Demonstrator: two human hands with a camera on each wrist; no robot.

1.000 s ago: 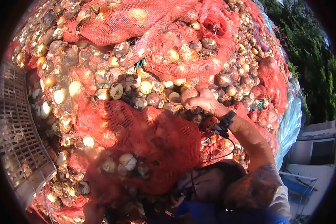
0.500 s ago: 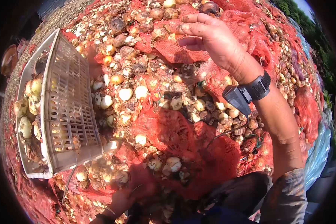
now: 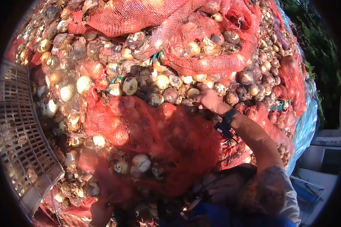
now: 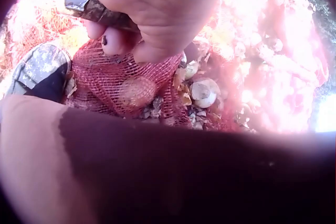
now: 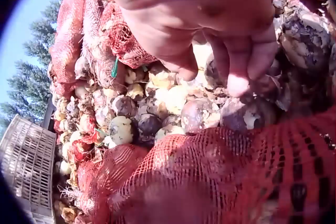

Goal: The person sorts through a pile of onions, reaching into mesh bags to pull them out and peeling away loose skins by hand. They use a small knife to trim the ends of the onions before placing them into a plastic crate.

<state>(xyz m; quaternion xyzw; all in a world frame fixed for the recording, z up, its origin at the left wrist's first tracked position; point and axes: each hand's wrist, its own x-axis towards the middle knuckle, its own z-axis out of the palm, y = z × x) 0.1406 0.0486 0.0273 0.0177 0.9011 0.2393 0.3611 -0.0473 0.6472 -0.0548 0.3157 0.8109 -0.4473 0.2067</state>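
My right hand point(image 3: 212, 101) reaches into a heap of onions, its fingers bent down around a pale onion point(image 3: 193, 93). In the right wrist view this onion shows between thumb and fingers, partly hidden by the hand. My left hand point(image 3: 101, 212) is low in the head view, in shadow. The left wrist view has its fingers curled round a short, dark, handle-like piece point(image 4: 100, 9) with a shiny end; the rest of it is hidden by the hand. Below that hand lies a red mesh bag point(image 4: 131, 85) with an onion inside.
A pale plastic crate point(image 3: 24, 140) stands at the left. Red mesh bags point(image 3: 151, 132) lie in front of me and beyond my right hand, with loose onions between them. Blue plastic sheeting point(image 3: 305, 121) edges the heap at the right. A shoe point(image 4: 44, 69) shows beside the bag.
A second ago my right hand held an onion; half a second ago it was raised with spread fingers, the crate fuller in view. Now it is down among the onions again, and the view has swung back.
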